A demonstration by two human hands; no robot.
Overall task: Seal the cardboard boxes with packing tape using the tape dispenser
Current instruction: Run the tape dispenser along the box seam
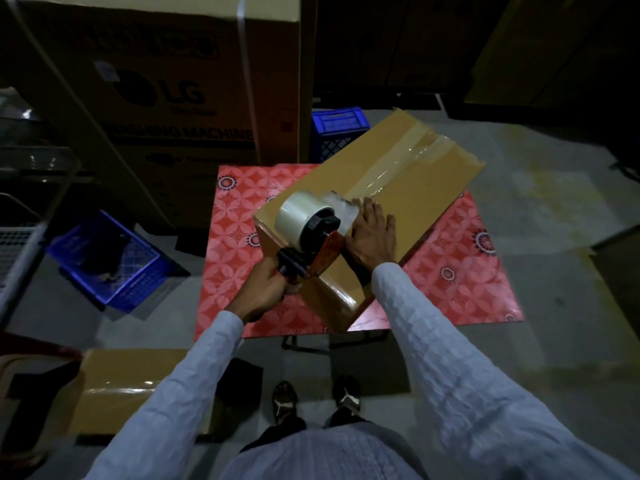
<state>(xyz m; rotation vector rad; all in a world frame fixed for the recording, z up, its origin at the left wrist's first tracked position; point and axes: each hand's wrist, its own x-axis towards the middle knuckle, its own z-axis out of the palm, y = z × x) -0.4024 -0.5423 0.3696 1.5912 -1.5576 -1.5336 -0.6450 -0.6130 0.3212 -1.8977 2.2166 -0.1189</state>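
Left hand (268, 289) grips tape dispenser (308, 233); right hand (372, 233) presses flat on cardboard box (408, 188).

Pale blue textured sleeves (450, 341) — dark trousers, seemingly black-and-white shoes (347, 398).

1. We saw a plain tan-brown corrugated cardboard box (408, 188) with a glossy, clear strip of packing tape (398, 168) along its top seam.
2. We noted a tape dispenser with a red-orange metal frame and black plastic hub and handle (311, 251), carrying a pale, milky-white tape roll (299, 211).
3. Under the box lay a red tabletop covering (460, 268) patterned with lighter pink petal shapes and small dark-and-white round medallions.
4. Our sleeves (450, 358) were pale blue-white with a crinkled check texture.
5. We saw bright blue plastic lattice crates (138, 271).
6. A large brown carton (173, 81) bore black lettering and a white strap.
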